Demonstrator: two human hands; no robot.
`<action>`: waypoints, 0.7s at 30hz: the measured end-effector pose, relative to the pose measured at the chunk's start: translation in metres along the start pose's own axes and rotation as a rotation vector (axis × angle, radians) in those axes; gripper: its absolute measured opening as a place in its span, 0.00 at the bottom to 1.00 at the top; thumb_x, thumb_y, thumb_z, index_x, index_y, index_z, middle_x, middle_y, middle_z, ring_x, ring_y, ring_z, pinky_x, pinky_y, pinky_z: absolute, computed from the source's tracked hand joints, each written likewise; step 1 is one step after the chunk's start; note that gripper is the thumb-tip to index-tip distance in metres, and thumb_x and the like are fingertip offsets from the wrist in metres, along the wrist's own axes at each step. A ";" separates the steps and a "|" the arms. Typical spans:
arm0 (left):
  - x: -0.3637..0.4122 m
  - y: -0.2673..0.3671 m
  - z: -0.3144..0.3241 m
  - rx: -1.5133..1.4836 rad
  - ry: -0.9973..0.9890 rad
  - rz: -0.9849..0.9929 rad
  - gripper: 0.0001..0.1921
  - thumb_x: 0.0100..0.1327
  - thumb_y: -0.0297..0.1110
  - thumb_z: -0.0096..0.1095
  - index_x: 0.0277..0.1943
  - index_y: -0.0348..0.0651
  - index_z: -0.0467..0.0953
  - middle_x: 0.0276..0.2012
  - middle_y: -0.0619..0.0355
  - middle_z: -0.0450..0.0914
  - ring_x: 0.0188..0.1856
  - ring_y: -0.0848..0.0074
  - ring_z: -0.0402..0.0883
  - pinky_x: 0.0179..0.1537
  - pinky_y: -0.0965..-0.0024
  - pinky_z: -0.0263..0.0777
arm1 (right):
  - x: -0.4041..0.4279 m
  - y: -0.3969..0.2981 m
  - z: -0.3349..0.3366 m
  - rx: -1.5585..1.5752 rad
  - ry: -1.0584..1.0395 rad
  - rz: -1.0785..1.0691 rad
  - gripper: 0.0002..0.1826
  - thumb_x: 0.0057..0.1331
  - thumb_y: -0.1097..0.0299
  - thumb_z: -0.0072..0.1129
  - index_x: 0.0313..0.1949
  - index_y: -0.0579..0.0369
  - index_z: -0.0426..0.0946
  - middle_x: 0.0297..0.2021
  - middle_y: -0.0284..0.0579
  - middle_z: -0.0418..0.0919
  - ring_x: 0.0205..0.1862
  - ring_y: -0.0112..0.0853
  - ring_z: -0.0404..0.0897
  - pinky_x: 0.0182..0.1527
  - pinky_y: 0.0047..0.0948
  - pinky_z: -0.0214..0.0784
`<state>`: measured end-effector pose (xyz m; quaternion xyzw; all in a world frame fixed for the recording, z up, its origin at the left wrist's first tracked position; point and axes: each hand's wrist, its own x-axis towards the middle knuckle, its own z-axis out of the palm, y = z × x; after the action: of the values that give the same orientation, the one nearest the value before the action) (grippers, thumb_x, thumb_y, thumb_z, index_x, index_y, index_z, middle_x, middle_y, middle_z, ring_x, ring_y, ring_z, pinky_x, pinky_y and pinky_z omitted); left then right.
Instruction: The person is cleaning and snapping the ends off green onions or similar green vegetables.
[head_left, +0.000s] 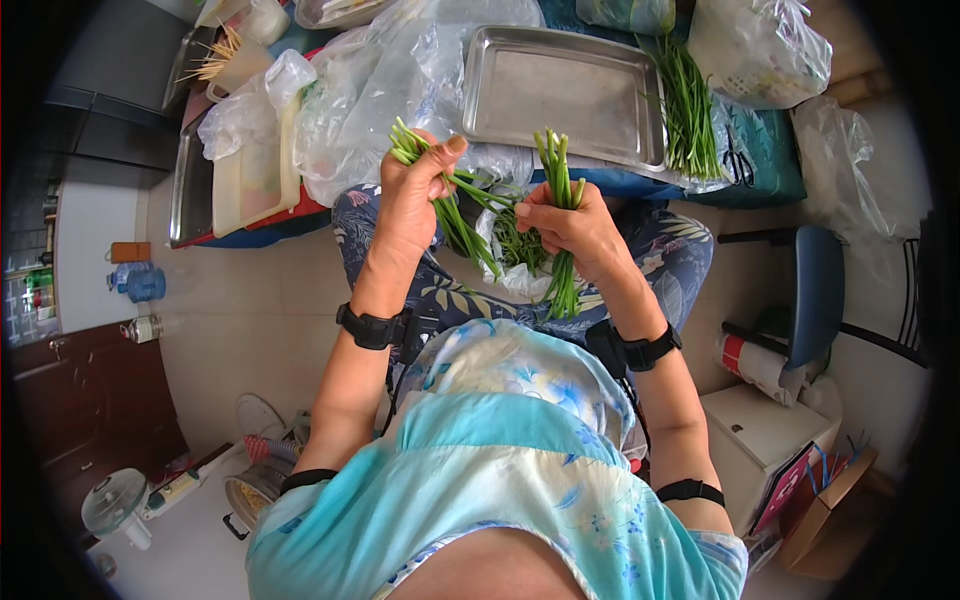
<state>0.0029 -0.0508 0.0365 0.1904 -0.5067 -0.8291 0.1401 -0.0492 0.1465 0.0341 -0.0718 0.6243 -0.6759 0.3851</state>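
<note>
My left hand (411, 184) grips a loose bunch of green stalks (463, 236), which look like garlic chives, their pale cut ends poking out above the thumb. In my right hand (574, 225) is a second, tighter bunch of stalks (556, 169), held near its middle with the pale ends up. A few stalks slant from the left fist toward the fingertips of the right. Below and between the hands, a white plastic bag (517, 281) holds green trimmings (519, 246); its lower part is partly hidden. Both hands are above my lap.
A steel tray (566, 94) lies on the table ahead, with a pile of green stalks (686, 112) along its right side. Black-handled scissors (739, 166) are beside that pile. Clear plastic bags (382, 90) and a cream plastic tray (255, 184) lie left. A blue chair (816, 292) stands right.
</note>
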 end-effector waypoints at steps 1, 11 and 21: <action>-0.001 -0.002 0.000 0.020 -0.015 -0.024 0.15 0.54 0.33 0.74 0.26 0.47 0.68 0.20 0.67 0.70 0.17 0.89 0.60 0.21 0.83 0.54 | 0.000 -0.001 0.000 0.017 -0.002 0.001 0.06 0.59 0.72 0.63 0.30 0.61 0.76 0.24 0.40 0.78 0.16 0.15 0.62 0.20 0.19 0.55; -0.005 -0.015 0.002 0.294 -0.217 -0.042 0.20 0.67 0.52 0.55 0.30 0.43 0.73 0.27 0.59 0.78 0.22 0.86 0.63 0.26 0.82 0.58 | 0.002 0.004 -0.003 0.168 -0.084 0.044 0.08 0.62 0.70 0.62 0.30 0.61 0.76 0.25 0.41 0.78 0.16 0.15 0.62 0.22 0.19 0.58; -0.005 -0.016 0.006 0.224 -0.286 0.030 0.18 0.66 0.48 0.58 0.37 0.39 0.79 0.22 0.66 0.73 0.24 0.84 0.67 0.28 0.81 0.59 | 0.006 0.010 -0.002 0.202 -0.124 0.048 0.07 0.62 0.71 0.61 0.31 0.61 0.76 0.24 0.41 0.77 0.17 0.17 0.63 0.23 0.21 0.59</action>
<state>0.0043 -0.0371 0.0258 0.0772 -0.6136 -0.7838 0.0569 -0.0501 0.1453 0.0228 -0.0593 0.5294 -0.7204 0.4441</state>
